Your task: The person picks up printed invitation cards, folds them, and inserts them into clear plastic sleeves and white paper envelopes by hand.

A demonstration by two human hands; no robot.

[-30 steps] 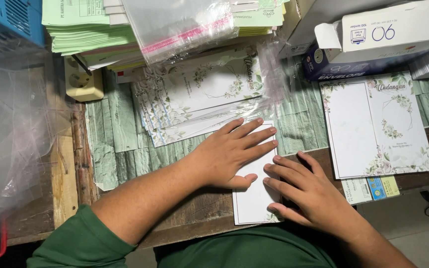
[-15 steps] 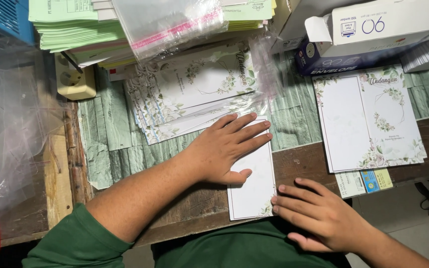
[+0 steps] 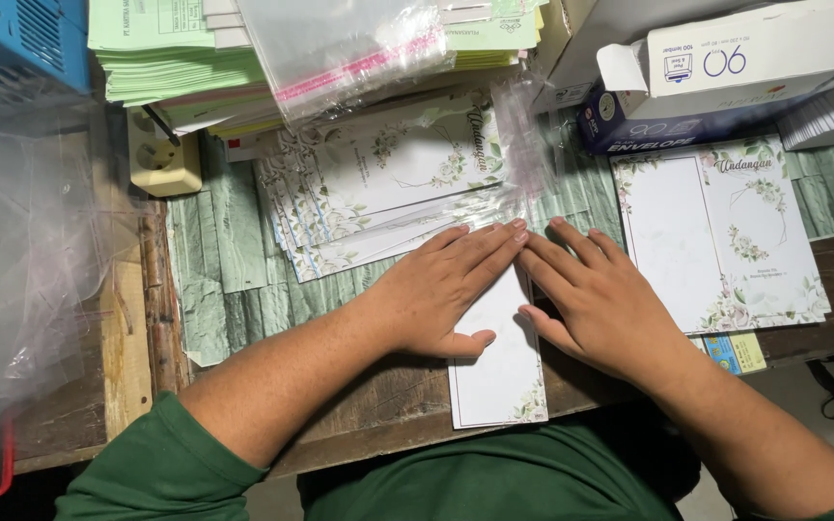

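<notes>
In the head view, both hands lie flat on one white card (image 3: pixel 499 371) with a leaf print, which rests at the near edge of the wooden table (image 3: pixel 378 396), its lower end reaching a little over that edge. The left hand (image 3: pixel 446 289) has the fingers stretched out and close together, palm down on the left part of the card. The right hand (image 3: pixel 596 294) is spread the same way on the right part, and the fingertips of the two hands nearly meet at the far end of the card. Neither hand grips anything; they only press.

Just beyond the fingertips lies a fanned stack of similar floral cards (image 3: pixel 378 193), partly covered by a clear plastic sleeve (image 3: pixel 349 43). Toward the right edge of the table one opened floral card (image 3: pixel 721 232) lies flat, and behind it stands a white and blue envelope box (image 3: pixel 736 77). At the far left corner are green paper stacks (image 3: pixel 161 58) and a cream power socket (image 3: pixel 161 159).

The card looks thin, light and half stiff, so I judge it creases easily and slides on the wood. It is best taken at the overhanging near edge, pinched lightly.
</notes>
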